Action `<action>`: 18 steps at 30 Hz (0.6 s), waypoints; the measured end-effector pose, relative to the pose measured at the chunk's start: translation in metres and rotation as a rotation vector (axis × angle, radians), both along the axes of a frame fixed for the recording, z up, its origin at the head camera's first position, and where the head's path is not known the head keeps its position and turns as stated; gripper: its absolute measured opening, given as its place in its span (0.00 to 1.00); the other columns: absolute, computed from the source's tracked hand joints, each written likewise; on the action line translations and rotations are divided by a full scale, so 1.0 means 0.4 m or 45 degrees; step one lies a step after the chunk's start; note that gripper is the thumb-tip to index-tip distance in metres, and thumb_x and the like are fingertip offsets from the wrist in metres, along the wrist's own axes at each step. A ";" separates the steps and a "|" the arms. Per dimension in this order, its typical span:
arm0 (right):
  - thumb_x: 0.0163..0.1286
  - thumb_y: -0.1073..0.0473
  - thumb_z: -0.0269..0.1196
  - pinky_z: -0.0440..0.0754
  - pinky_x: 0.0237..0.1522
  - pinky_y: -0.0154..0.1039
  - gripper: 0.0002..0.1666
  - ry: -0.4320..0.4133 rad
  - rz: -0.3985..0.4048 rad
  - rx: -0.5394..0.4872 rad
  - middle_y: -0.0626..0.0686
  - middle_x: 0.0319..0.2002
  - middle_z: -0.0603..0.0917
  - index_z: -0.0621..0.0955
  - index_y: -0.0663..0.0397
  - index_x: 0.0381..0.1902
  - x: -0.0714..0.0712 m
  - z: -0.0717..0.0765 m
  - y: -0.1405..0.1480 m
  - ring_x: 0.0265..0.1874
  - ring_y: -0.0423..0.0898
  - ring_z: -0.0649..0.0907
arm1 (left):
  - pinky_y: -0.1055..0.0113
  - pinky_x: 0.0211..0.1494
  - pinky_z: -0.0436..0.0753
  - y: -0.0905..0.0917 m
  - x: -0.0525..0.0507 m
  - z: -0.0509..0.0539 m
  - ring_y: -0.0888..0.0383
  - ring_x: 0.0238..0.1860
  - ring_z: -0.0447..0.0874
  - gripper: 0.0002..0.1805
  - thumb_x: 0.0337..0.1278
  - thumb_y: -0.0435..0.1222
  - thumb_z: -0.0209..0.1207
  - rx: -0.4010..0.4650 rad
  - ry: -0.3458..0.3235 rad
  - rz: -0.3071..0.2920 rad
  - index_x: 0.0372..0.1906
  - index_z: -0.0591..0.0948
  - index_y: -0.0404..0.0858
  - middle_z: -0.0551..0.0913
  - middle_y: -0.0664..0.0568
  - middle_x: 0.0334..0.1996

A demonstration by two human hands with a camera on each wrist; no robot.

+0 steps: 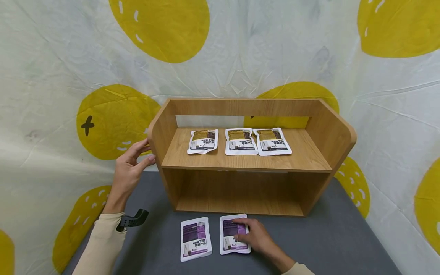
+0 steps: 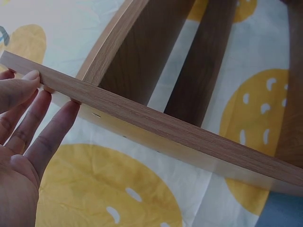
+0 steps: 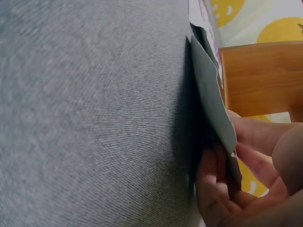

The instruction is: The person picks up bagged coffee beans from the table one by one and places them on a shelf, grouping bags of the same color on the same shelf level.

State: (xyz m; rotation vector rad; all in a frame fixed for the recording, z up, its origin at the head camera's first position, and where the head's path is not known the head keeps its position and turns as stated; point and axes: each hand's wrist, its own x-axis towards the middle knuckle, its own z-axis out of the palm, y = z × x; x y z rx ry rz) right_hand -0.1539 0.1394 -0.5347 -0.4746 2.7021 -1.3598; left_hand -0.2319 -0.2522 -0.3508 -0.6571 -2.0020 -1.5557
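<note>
My right hand (image 1: 256, 236) pinches the right edge of a white pouch with a purple printed label (image 1: 228, 245) just in front of the shelf. In the right wrist view fingers (image 3: 213, 182) lie under the pouch's pale back (image 3: 210, 90), and its edge is lifted off the cloth. A second purple-labelled pouch (image 1: 196, 240) lies flat to its left. My left hand (image 1: 128, 164) touches the outside of the wooden shelf's left side panel (image 1: 161, 133). Its fingers (image 2: 54, 127) stand fairly straight against the panel in the left wrist view.
On the shelf's upper board (image 1: 295, 160) lie a brown-labelled pouch (image 1: 203, 141) at left and two more, a middle pouch (image 1: 240, 141) and a right pouch (image 1: 272, 141), side by side. Below is the lower board (image 1: 237, 191). Grey cloth (image 1: 330, 236) covers the table; a patterned curtain (image 1: 275, 46) hangs behind.
</note>
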 end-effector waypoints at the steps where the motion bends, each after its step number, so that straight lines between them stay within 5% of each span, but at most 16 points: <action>1: 0.53 0.62 0.78 0.81 0.44 0.38 0.28 -0.028 0.016 -0.048 0.59 0.47 0.87 0.86 0.56 0.54 -0.001 0.000 0.001 0.42 0.49 0.82 | 0.69 0.48 0.88 0.000 0.000 0.000 0.57 0.60 0.81 0.33 0.60 0.17 0.61 0.004 -0.001 -0.006 0.71 0.75 0.38 0.78 0.45 0.65; 12: 0.55 0.78 0.67 0.85 0.39 0.33 0.41 -0.485 0.248 -0.568 0.73 0.46 0.82 0.67 0.80 0.67 0.008 0.023 0.023 0.41 0.55 0.85 | 0.69 0.48 0.88 0.001 0.003 0.000 0.58 0.59 0.81 0.33 0.60 0.17 0.61 0.007 -0.006 -0.006 0.71 0.75 0.37 0.78 0.46 0.65; 18: 0.62 0.78 0.65 0.87 0.41 0.33 0.37 -0.574 0.314 -0.690 0.78 0.48 0.82 0.64 0.84 0.66 0.003 0.020 0.030 0.43 0.53 0.87 | 0.69 0.48 0.88 0.000 0.002 0.000 0.58 0.60 0.81 0.33 0.60 0.17 0.61 -0.004 -0.004 -0.001 0.71 0.75 0.37 0.77 0.46 0.65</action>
